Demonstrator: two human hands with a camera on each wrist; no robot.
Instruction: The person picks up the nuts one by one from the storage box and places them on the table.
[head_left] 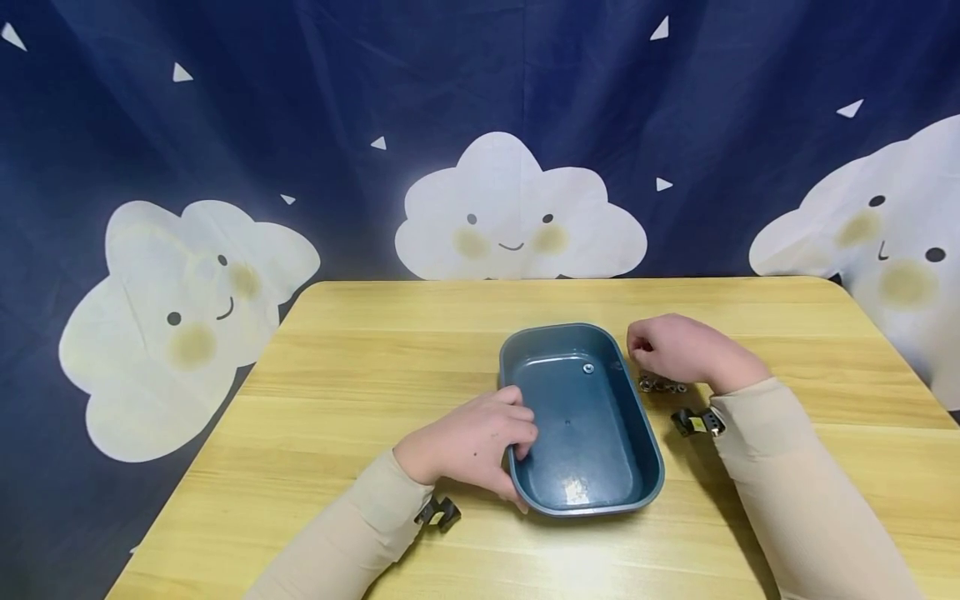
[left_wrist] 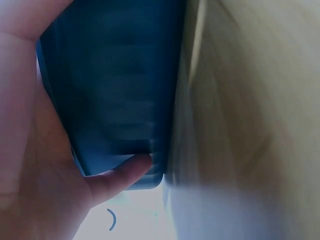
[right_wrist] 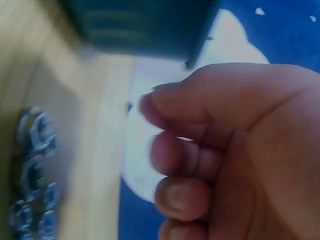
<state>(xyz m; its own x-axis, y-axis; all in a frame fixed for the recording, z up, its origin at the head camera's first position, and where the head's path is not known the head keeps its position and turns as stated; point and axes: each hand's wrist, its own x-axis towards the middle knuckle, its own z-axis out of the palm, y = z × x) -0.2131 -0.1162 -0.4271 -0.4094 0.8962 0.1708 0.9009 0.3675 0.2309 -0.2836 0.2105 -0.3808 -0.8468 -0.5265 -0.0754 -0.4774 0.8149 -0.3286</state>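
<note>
A dark blue-green plastic bin (head_left: 592, 433) stands on the table. My left hand (head_left: 480, 437) grips its left wall, fingers over the rim and thumb against the outside; the left wrist view shows that thumb (left_wrist: 122, 175) along the outer wall. One small metal nut (head_left: 588, 368) lies inside, near the far end. To the right of the bin, my right hand (head_left: 671, 346) is raised beside the far corner, above several shiny metal nuts (head_left: 660, 384). Its fingers (right_wrist: 182, 197) are curled in with the thumb (right_wrist: 200, 95) across them, and nothing shows in the grasp.
The wooden table (head_left: 375, 358) has rounded far corners. Behind it hangs a dark blue curtain (head_left: 337, 100) with white clouds. Black camera mounts (head_left: 697, 422) sit at both wrists. In the right wrist view, the nuts (right_wrist: 35, 175) lie in a close cluster on the wood.
</note>
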